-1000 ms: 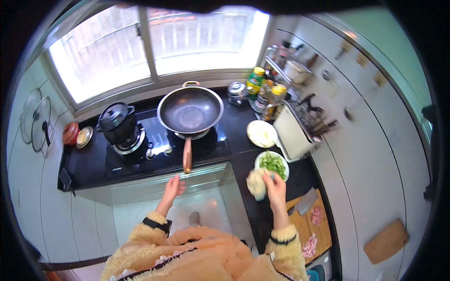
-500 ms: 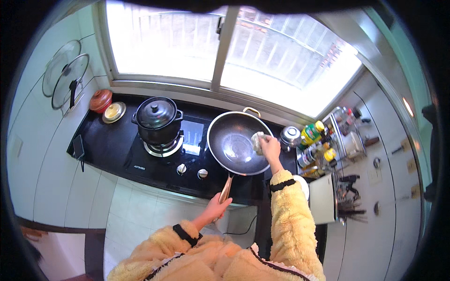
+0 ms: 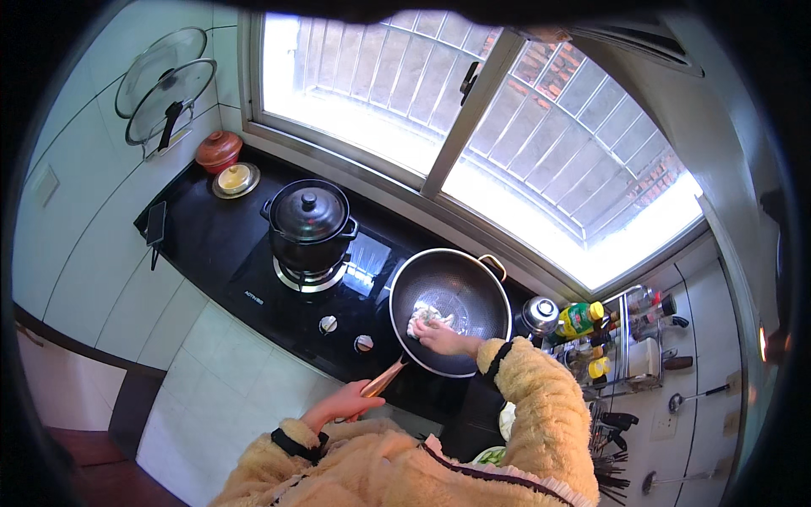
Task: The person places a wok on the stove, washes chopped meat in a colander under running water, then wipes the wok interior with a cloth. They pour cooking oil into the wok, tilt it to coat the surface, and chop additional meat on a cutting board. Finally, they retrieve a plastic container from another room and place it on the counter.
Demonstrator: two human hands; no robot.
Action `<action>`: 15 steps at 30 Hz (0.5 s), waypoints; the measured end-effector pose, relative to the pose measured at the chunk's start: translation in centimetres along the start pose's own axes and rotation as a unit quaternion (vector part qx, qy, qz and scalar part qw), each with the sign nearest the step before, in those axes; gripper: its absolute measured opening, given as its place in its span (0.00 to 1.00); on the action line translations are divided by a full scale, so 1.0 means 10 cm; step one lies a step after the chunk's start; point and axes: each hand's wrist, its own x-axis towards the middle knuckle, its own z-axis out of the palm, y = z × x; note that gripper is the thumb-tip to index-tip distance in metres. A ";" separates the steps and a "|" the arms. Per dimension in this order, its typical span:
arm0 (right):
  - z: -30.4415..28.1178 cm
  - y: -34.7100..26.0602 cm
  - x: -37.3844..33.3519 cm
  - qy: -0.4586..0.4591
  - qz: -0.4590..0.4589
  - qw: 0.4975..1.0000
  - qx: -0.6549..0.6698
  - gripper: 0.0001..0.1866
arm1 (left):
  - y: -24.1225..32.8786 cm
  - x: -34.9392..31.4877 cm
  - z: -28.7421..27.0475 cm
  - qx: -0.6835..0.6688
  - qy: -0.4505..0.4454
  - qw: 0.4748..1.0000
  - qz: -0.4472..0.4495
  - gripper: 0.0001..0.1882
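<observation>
Left grip (image 3: 348, 400), in the head view, wraps the copper-coloured handle (image 3: 386, 376) of the wide pan (image 3: 475, 296); the right grip (image 3: 439, 336) holds a bunched pale cloth (image 3: 425, 318) against the pan's inside, left of its middle. The pan sits over the black cooktop (image 3: 253, 287), right of the lidded pot (image 3: 308, 213). Wiping looks to be the step in hand; the next move probably calls for a steady handle and light, even pressure along the curved wall.

The left hand (image 3: 346, 401) grips the copper-coloured handle (image 3: 385, 377) of a dark wok (image 3: 473, 296), while the right hand (image 3: 443, 338) holds a crumpled whitish cloth (image 3: 424, 317) against its inner surface. On the black desk (image 3: 198, 232), a lidded black pot (image 3: 310, 224) stands on a burner (image 3: 309, 281) left of the wok.
</observation>
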 end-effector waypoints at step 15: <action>-0.03 0.66 -0.03 0.011 0.306 0.951 -0.037 0.32 | -0.02 -0.03 0.12 -0.001 0.056 0.998 0.015 0.22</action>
